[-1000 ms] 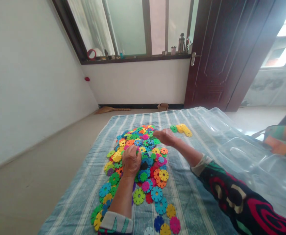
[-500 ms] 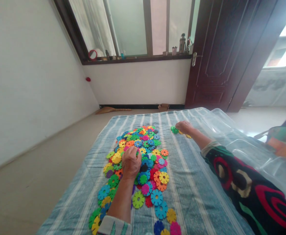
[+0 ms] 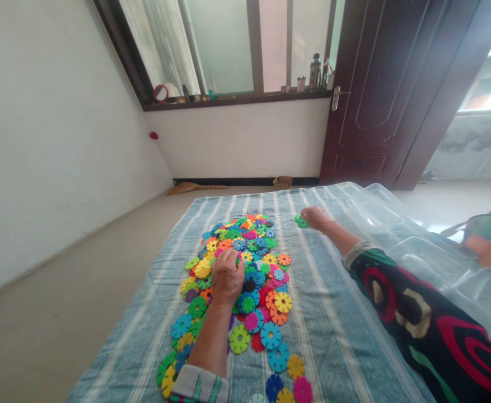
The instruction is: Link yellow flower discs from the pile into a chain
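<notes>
A long heap of colourful notched plastic discs [image 3: 270, 336] lies on the striped cloth. Over the middle of it, my left hand [image 3: 227, 277] is closed with its fingers curled down; what it may hold is hidden beneath them. Off to the right of the heap, my right hand [image 3: 316, 217] has its fingers pressed together beside a few green discs [image 3: 300, 221]. Those discs lie on the cloth against the fingertips, and I cannot make out what is in the pinch.
Clear plastic trays [image 3: 430, 260] stand along the right side of the blue striped cloth [image 3: 333, 313]. A chair-like patterned thing [image 3: 484, 235] is beyond them. Past the far edge are a broom [image 3: 190, 188], a small cardboard box [image 3: 283, 182] and a dark red door [image 3: 366, 112].
The yellow discs seen under my right wrist are out of sight now. Both hands stay in nearly the same places, and the whole view has shifted slightly.
</notes>
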Demonstrator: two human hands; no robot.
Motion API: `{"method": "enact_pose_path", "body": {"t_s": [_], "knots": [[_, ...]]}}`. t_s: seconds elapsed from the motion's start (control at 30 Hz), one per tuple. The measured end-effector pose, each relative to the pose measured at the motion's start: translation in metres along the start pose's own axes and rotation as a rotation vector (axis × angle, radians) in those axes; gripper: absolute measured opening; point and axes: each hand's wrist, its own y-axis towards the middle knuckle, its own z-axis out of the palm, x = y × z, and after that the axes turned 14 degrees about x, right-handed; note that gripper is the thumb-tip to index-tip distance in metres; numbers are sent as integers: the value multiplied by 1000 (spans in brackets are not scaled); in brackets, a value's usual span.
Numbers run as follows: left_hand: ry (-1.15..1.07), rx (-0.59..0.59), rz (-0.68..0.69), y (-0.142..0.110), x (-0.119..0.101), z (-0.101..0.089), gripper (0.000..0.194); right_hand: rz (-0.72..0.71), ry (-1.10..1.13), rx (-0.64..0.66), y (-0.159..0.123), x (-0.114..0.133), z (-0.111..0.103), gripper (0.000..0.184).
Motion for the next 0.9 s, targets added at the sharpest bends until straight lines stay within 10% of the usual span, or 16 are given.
{"method": "enact_pose_path", "body": {"t_s": [0.43, 0.9], "knots": [[-9, 39, -11, -1, -3, -2, 23, -489, 181, 77, -77, 110, 23, 23], [-37, 57, -16, -3, -13, -10, 19, -352, -41, 109, -62, 151, 21, 33]]}}
